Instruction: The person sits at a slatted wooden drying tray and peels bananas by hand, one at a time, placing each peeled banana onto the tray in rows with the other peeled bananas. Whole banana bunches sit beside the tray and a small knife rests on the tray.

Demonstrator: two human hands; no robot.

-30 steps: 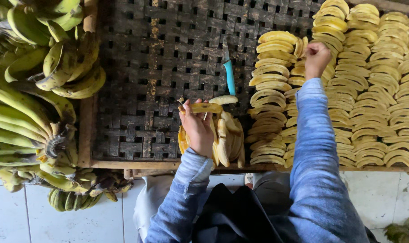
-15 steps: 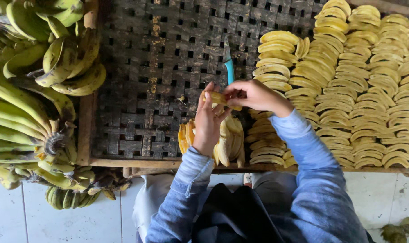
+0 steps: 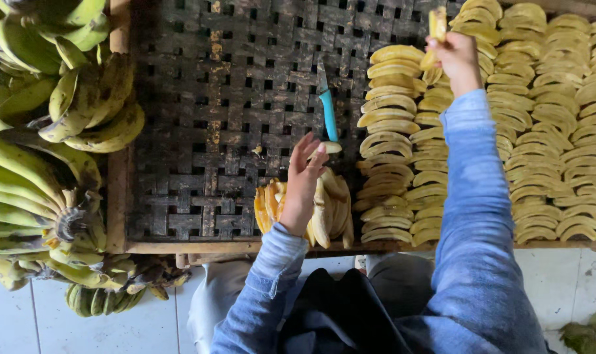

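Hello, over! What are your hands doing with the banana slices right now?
Right hand shut on banana slice, up at the rows. Left hand open over slice pile. Knife lies between, clear.

banana bunches (image 3: 45, 151) left of woven tray (image 3: 206, 98), knife (image 3: 327, 105) on tray

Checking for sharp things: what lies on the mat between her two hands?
In the head view, a teal-handled knife and rows of banana slices lie between the left hand and right hand.

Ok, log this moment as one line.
right hand: holds banana slice over rows | left hand: on slice pile | knife: on tray
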